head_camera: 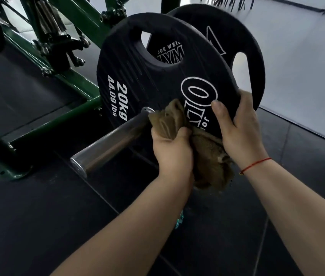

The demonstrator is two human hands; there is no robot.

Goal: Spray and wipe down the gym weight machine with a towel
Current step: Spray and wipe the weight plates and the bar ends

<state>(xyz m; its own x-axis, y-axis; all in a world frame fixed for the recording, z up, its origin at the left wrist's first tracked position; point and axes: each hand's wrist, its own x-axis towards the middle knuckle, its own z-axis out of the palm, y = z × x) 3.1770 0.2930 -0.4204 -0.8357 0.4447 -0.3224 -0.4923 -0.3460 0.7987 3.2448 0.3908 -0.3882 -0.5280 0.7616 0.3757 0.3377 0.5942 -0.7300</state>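
Two black weight plates show, a front plate [157,86] and a rear plate [217,30]. There is one chrome bar [109,144], one green frame [74,82] and one brown towel [207,148]. Two hands, left hand [172,150] and right hand [241,124], plus one red wrist string [257,165].

Our two bare forearms come in from the bottom of the frame, the left from the lower left, the right from the lower right edge, and they draw together near the centre. Our left hand [172,150] sits in the middle, its back turned toward us, and it grips the towel [207,156] in a fist. Our right hand [241,126] is just to the right and a little higher; its fingers curl over the rim of the weight plate [157,80], the thumb straight on its face. A thin red thread [255,166] goes around the right wrist
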